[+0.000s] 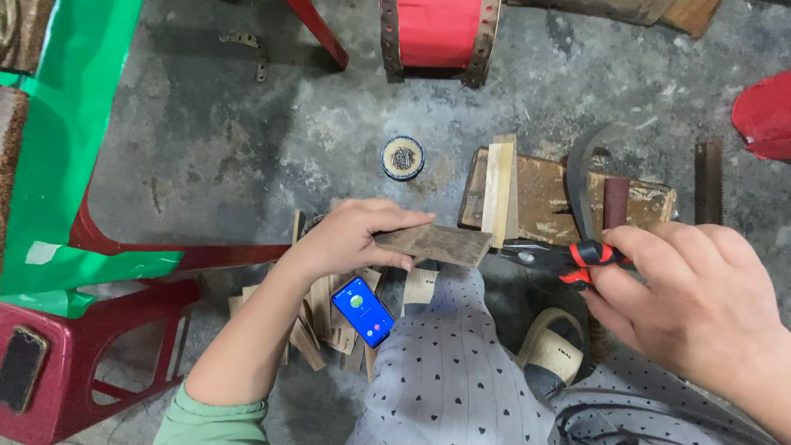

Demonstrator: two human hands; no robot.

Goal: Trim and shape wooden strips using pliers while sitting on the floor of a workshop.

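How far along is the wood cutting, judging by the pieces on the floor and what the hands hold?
Looks done: a pile of thin wood strips lies under the left forearm beside a phone.
In hand: the left hand holds a flat wood piece over the knee; the right hand grips red-handled shears.
Left: a pale slat leans on the wooden block, apparently uncut.

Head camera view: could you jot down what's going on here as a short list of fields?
Left hand: holds a flat wood piece level
Right hand: grips red-and-black handles of shears
Blades: point toward the wood piece
Behind: wooden block with a curved blade
Floor: small round tin, phone on wood scraps
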